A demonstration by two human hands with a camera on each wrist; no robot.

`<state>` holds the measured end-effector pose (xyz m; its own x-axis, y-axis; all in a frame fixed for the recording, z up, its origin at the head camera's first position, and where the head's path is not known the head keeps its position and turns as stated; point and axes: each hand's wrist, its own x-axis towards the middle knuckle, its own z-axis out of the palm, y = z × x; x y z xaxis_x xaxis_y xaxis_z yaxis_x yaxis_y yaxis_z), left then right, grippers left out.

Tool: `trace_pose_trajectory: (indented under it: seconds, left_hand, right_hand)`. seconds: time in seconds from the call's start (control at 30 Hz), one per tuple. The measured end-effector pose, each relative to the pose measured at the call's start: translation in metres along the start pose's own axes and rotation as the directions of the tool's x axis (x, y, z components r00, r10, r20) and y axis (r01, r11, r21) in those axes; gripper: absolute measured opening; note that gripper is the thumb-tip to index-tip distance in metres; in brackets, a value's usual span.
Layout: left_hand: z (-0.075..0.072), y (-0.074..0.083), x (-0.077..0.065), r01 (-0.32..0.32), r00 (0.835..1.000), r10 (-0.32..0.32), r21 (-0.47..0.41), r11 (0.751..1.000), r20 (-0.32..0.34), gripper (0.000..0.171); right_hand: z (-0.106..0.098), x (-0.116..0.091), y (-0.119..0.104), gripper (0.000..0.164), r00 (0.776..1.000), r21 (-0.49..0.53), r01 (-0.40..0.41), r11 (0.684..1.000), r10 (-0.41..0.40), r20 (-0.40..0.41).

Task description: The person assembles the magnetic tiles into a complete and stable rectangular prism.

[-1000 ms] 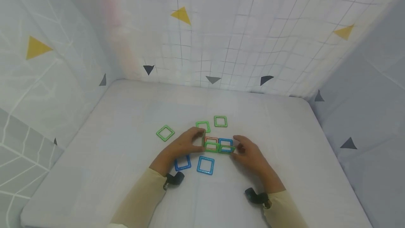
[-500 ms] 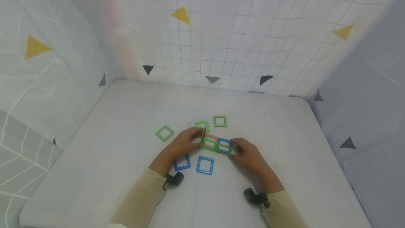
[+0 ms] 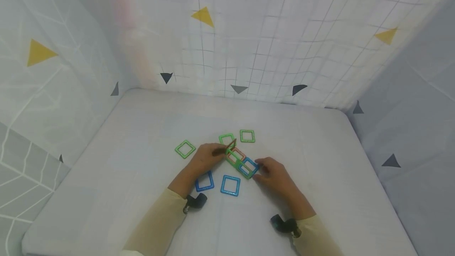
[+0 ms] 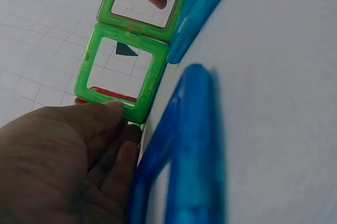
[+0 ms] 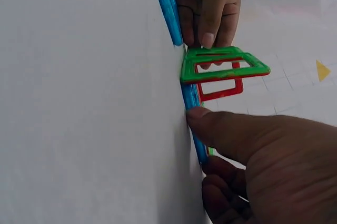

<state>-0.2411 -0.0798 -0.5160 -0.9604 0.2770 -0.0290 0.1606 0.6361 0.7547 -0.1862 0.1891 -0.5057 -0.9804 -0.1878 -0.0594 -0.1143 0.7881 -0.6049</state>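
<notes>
Square see-through magnetic tiles are joined into one piece in the head view. A red tile and a blue tile lie flat side by side. Two green tiles stand upright along their near side, and a red tile stands at the left end. My left hand pinches the corner by the upright red and green tiles; its fingertips are partly hidden. At the other end, my right hand holds the flat blue tile's outer edge between thumb and fingers.
Loose blue tiles lie nearer me, one in front of the joined piece, another beside my left wrist. Green tiles lie at the left and behind the piece; a further green tile sits just beyond my left hand.
The joined tiles have turned clockwise as seen from above, their right end swinging toward me. My right hand has shifted slightly left and nearer with it. The loose blue tiles stay put.
</notes>
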Motion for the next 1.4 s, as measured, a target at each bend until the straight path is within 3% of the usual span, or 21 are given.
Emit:
trace_pose_trajectory:
  seconds: [0.47,0.6,0.73,0.87,1.03,1.17,1.3,1.4]
  left_hand:
    - [0.000,-0.001,0.002,0.011,0.999,-0.013,-0.041,0.999,-0.032,0.038]
    - [0.001,-0.002,0.002,0.007,0.999,-0.009,-0.049,0.999,-0.036,0.037]
    - [0.001,-0.002,0.002,0.001,1.000,-0.003,-0.061,0.998,-0.022,0.037]
    - [-0.001,-0.001,0.002,0.015,1.000,-0.016,-0.057,0.998,-0.013,0.038]
    - [-0.002,-0.001,0.004,0.030,0.999,-0.030,-0.045,0.999,-0.020,0.038]
    - [0.000,-0.004,0.006,0.012,0.999,-0.013,-0.030,0.999,-0.032,0.039]
    - [0.002,-0.004,0.006,0.014,0.999,-0.015,-0.033,0.999,-0.028,0.040]
    - [0.001,-0.003,0.005,0.023,0.999,-0.024,-0.034,0.999,-0.024,0.040]
  right_hand:
    - [0.007,0.001,-0.007,0.044,0.998,-0.107,0.038,0.994,-0.043,-0.045]
    - [0.003,-0.001,-0.011,0.032,0.998,-0.111,0.037,0.993,-0.043,-0.055]
    - [-0.006,-0.002,-0.016,0.015,0.991,-0.088,0.027,0.996,-0.038,-0.125]
    - [-0.012,0.004,-0.013,0.013,0.980,-0.095,0.030,0.995,-0.048,-0.191]
    - [-0.010,0.017,-0.008,0.021,0.982,-0.112,0.081,0.990,-0.098,-0.163]
    - [-0.007,0.023,-0.013,0.017,0.990,-0.082,0.082,0.993,-0.091,-0.112]
    - [-0.006,0.015,-0.024,0.009,0.993,-0.050,0.058,0.997,-0.063,-0.101]
    - [-0.007,0.007,-0.034,0.006,0.985,-0.034,0.086,0.996,-0.090,-0.145]
